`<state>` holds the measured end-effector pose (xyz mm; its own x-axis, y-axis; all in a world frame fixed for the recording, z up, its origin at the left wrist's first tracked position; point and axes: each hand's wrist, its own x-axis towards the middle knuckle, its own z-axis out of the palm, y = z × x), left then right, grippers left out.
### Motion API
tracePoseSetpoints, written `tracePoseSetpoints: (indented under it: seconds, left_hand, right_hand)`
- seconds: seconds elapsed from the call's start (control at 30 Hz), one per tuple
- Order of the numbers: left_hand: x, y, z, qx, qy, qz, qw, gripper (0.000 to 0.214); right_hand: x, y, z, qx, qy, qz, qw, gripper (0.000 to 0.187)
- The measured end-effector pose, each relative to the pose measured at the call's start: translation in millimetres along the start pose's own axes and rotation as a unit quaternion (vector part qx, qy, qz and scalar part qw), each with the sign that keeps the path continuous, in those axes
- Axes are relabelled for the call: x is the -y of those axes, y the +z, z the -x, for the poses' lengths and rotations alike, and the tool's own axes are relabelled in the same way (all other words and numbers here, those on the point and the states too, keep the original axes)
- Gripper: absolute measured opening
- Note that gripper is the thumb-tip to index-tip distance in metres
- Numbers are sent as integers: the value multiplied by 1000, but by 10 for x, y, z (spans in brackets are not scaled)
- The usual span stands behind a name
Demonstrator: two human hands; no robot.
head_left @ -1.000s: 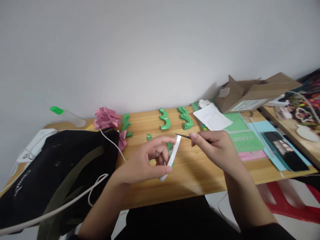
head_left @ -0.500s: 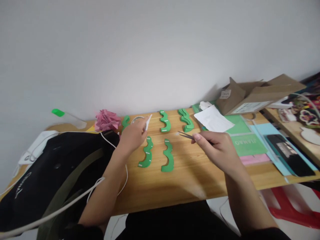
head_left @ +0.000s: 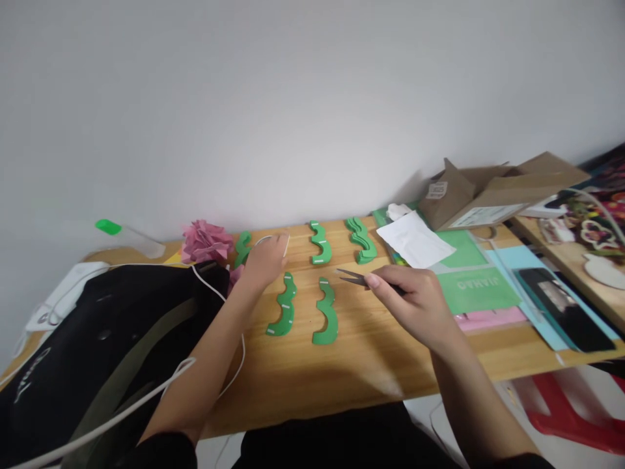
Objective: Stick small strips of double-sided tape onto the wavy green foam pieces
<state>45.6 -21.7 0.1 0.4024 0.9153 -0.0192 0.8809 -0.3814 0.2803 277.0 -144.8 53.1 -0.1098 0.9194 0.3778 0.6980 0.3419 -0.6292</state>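
Observation:
My right hand [head_left: 407, 293] grips dark metal tweezers [head_left: 359, 279], whose tips are apart and point left over the table; any small bit at them is too blurred to tell. My left hand [head_left: 266, 260] is closed on what looks like a white tape roll [head_left: 263, 239], mostly hidden by the fingers. Below it lies a wavy green piece [head_left: 283, 305] with white strips on it. Another green wavy piece [head_left: 326, 312] lies to its right, and a third piece with white strips [head_left: 319, 242] is behind. A stack of green pieces [head_left: 361, 241] stands further right.
A pink paper flower [head_left: 208, 241] and a black bag [head_left: 112, 339] with white cables are at left. On the right lie a white paper sheet [head_left: 415, 240], green folder [head_left: 478, 284], open cardboard box [head_left: 488, 195] and phone [head_left: 566, 306]. The wall rises behind the table.
The tweezers have moved slightly left and down with my right hand. My left hand has turned so less of the white item shows. The view has shifted a little.

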Motion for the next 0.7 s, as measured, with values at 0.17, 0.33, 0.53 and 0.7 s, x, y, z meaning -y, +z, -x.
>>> tracePoseSetpoints:
  seconds: [0.17, 0.33, 0.53, 0.7]
  left_hand:
    - [-386, -250, 395, 54, 14, 358, 932, 32]
    - [-580, -265, 620, 124, -47, 645, 752, 23]
    - [-616, -215, 586, 117, -79, 707, 693, 15]
    - [-650, -230, 577, 106, -86, 693, 708, 13]
  right_hand:
    - [-6, 15, 10, -50, -105, 30, 993, 25]
    - [-45, 48, 57, -55, -152, 75, 984, 23]
    - [-37, 63, 89, -25, -167, 94, 981, 25]
    - [-64, 93, 104, -1, -149, 98, 984, 28]
